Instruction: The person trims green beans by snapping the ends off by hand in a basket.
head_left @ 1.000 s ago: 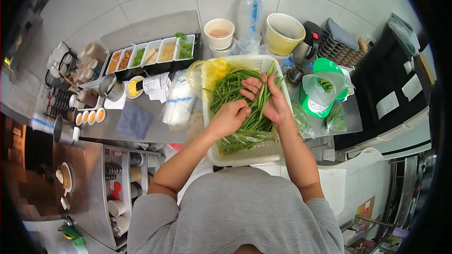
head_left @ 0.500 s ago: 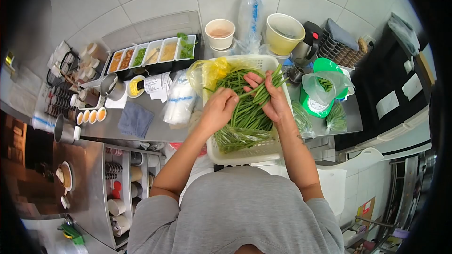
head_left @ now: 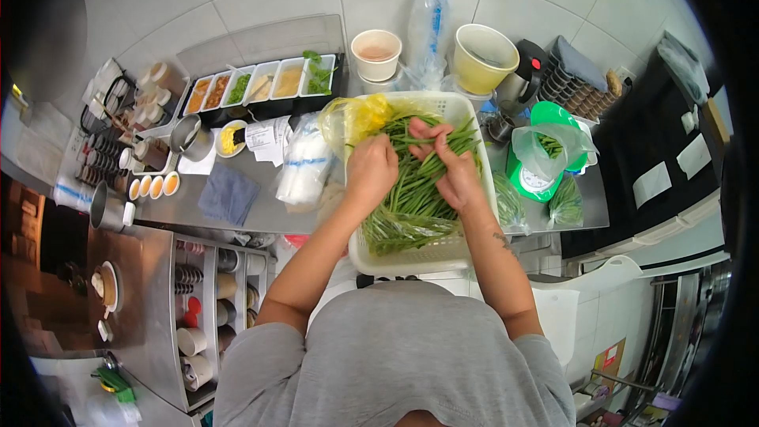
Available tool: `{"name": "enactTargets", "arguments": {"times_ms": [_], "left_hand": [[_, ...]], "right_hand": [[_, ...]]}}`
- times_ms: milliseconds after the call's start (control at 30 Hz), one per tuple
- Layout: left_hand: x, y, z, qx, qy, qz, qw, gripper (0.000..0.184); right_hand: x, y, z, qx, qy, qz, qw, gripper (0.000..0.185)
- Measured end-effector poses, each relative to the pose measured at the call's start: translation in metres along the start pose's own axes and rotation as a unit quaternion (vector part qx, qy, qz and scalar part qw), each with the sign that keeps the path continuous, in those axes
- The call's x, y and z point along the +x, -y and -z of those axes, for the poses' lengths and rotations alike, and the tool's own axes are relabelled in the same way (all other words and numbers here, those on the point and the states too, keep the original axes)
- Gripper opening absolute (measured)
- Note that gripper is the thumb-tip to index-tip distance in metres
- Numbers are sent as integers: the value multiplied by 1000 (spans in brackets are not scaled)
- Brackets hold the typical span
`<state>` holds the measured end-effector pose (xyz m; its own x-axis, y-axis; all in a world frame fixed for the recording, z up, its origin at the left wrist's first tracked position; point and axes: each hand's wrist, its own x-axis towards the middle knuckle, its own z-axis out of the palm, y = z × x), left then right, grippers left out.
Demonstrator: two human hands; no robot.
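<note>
A heap of long green beans [head_left: 419,202] fills a clear plastic bag inside a white plastic basket [head_left: 482,221]. Over the left side of the heap is my left hand [head_left: 373,170], its fingers closed at the ends of some beans; the fingertips are partly hidden. My right hand [head_left: 456,170] is above the right side, thumb and fingers bent around a few green beans that reach across towards the left hand. Yellow plastic [head_left: 371,113] bunches at the basket's upper left corner.
Right of the basket stand a green scale [head_left: 531,178] with an open bag on it and bagged beans [head_left: 566,202]. To the left lie a plastic-wrapped white bundle [head_left: 303,166], a blue cloth [head_left: 228,194] and a topping tray [head_left: 261,103]. Tubs [head_left: 484,63] line the wall.
My right hand has turned from an open palm under the beans to fingers bent over them. My left hand has shifted slightly up and left. The view has moved a little.
</note>
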<state>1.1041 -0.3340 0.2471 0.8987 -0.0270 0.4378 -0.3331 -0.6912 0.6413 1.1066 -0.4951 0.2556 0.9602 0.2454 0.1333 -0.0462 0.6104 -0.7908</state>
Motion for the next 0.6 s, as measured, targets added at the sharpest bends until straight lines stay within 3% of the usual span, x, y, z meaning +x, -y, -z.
{"name": "enactTargets", "arguments": {"times_ms": [67,167,267,367,467,600], "left_hand": [[-7,6,4,-86,61,-54,993,7],[-7,-19,9,-217,164,1,962,8],[-1,-29,8,-184,157,-3,970,8],[4,-18,-4,-182,57,-114,975,8],[8,-20,-7,70,-87,-162,980,7],[16,-5,-27,-92,-25,98,991,12]], "right_hand": [[2,3,8,32,-5,11,999,18],[3,1,8,58,7,11,998,18],[3,2,8,82,24,1,996,19],[1,11,7,64,47,-27,996,19],[0,9,5,43,47,-42,997,19],[-4,-2,-1,2,19,-37,999,20]]}}
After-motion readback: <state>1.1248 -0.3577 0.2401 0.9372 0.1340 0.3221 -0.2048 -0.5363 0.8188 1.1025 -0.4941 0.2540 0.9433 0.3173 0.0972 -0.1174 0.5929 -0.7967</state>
